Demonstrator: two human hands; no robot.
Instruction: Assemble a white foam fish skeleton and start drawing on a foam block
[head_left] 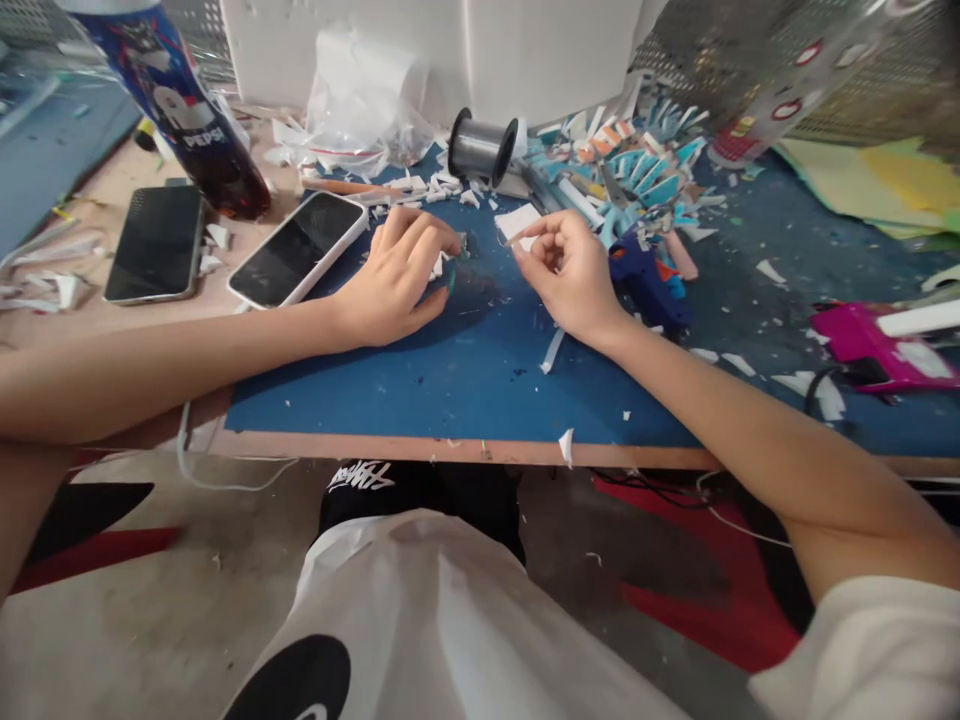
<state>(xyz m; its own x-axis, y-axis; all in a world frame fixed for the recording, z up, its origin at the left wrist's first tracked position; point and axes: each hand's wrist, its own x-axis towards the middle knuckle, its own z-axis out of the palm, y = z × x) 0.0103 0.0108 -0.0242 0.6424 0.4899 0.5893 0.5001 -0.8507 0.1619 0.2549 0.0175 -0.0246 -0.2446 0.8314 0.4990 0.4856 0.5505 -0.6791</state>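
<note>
- a black phone (155,244) lies screen up on the pale wooden tabletop (45,325) at the left.
- just beside it, a dark cola bottle with a blue pepsi label (180,115) leans leftward in the view.
- next comes a phone in a white case (297,248), its dark screen up, set at an angle near the left wrist.
- behind it, a crumpled clear plastic bag (364,110) lies among white scraps.
- the left hand (405,268) is palm down over the blue mat (420,385), fingers bent and thumb apart from them, so a partly open gap shows; small white bits and a teal-edged item (451,274) are at its fingertips, and i cannot tell whether it has hold of either.
- beyond the hands stands a black-ended spool of dark grey thread or wire (480,147).
- the right hand (574,272) has thumb and forefinger closed in a pinch on a small thin piece (511,240), too fine to identify; a flat white piece (519,221) is right by those fingertips, above the mat's middle.
- behind the right hand spreads a heap of blue, white and orange cut scraps (637,165), with a dark blue plastic tool (649,282) near the wrist.
- farther right are a tilted clear bottle with red marks (780,105), yellow and pale green sheets (885,185) and a magenta plastic tool (874,345).
</note>
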